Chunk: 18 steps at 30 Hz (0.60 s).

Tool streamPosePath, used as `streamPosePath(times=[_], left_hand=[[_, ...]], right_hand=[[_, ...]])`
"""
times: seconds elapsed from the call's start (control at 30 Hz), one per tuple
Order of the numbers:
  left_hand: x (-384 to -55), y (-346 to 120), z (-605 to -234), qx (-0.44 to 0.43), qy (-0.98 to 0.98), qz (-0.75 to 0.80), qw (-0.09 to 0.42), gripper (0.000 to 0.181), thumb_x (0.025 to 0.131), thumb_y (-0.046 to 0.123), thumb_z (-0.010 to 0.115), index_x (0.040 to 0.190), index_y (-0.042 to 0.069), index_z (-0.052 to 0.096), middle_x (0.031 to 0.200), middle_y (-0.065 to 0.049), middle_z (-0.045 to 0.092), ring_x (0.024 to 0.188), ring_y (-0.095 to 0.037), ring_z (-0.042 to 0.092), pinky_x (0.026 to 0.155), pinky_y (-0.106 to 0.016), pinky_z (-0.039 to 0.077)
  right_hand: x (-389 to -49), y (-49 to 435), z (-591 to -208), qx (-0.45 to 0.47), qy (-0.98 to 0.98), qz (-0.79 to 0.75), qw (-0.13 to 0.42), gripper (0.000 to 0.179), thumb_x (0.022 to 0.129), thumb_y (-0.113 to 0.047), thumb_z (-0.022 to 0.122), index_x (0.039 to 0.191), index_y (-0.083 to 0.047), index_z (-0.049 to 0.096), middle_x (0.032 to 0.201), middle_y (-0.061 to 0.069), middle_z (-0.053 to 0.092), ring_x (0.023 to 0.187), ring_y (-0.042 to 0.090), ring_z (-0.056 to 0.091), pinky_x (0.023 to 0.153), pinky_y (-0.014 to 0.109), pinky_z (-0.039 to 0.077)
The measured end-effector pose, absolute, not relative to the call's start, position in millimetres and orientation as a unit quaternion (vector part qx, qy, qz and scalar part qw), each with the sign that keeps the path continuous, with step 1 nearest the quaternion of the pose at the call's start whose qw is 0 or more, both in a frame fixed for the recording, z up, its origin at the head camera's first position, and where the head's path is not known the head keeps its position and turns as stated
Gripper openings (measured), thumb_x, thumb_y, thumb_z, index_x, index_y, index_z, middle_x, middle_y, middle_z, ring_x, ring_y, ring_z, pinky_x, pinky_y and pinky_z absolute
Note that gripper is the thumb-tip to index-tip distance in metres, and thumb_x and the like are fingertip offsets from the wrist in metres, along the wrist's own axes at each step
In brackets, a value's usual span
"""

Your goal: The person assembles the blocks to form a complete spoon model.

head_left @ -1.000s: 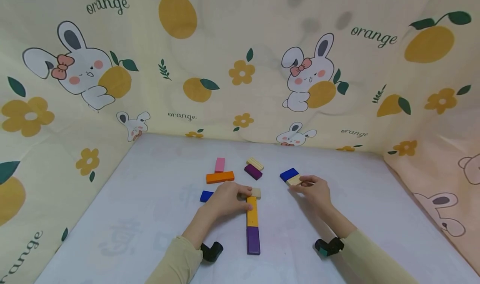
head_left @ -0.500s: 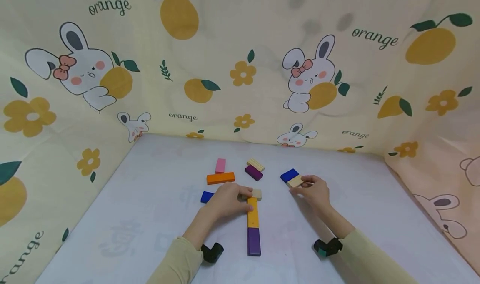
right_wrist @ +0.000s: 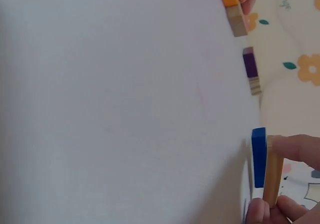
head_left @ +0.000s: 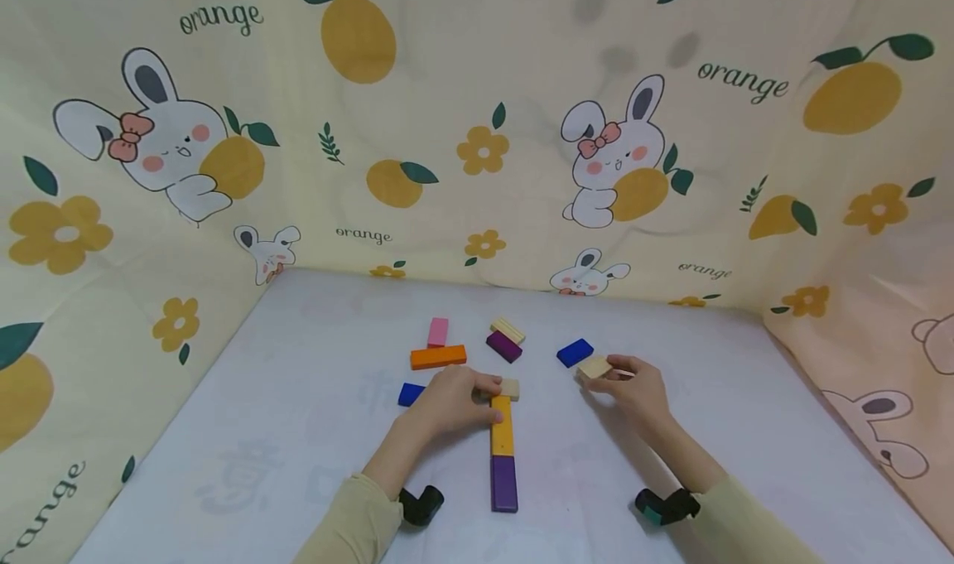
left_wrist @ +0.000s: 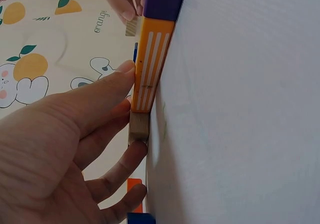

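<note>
My right hand pinches a pale wooden block, tilted beside the blue block on the table. In the right wrist view that wooden block stands between thumb and fingers, overlapping the blue block. A column in the middle runs from a purple block through a yellow block to another wooden block at its far end. My left hand holds there: the thumb lies against the yellow block, while curved fingers touch the wooden block.
Behind the column lie a dark purple block and a ribbed wooden block. Further left are an orange block, a pink block and a blue block, partly hidden by the left hand. A patterned cloth rises behind the table.
My right hand has drawn the wooden block away from the blue block, slightly right and nearer, opening a small gap. The left hand stays at the column.
</note>
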<state>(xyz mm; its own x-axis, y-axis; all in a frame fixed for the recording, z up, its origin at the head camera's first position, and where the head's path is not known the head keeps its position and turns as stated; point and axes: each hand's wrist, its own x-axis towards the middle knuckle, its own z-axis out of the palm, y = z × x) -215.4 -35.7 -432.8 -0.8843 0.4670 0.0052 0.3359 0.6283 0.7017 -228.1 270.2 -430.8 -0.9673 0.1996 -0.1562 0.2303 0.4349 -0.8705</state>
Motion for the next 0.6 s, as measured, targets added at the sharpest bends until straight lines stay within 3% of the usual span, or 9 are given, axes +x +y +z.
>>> streamPosePath(times=[0.3,0.6], left_hand=[[-214,-36,-431,0.223,0.9,0.363,0.087,0.04,0.084,0.035,0.079,0.12,0.018,0.073,0.123,0.015,0.064,0.118,-0.017,0.055,0.099,-0.039,0.044],[-214,-35,-433,0.219,0.901,0.365,0.087,0.041,0.084,0.035,0.079,0.121,0.019,0.073,0.123,0.015,0.064,0.117,-0.016,0.055,0.099,-0.039,0.045]], right_hand=[[-203,265,-419,0.119,0.825,-0.551,0.036,0.073,0.079,-0.025,0.084,0.139,-0.002,0.05,0.134,0.016,0.05,0.115,0.026,0.048,0.079,0.02,0.048],[-176,247,-411,0.101,0.815,-0.569,0.031,0.069,0.077,-0.021,0.085,0.137,-0.005,0.054,0.128,0.013,0.056,0.113,0.024,0.051,0.08,0.02,0.047]])
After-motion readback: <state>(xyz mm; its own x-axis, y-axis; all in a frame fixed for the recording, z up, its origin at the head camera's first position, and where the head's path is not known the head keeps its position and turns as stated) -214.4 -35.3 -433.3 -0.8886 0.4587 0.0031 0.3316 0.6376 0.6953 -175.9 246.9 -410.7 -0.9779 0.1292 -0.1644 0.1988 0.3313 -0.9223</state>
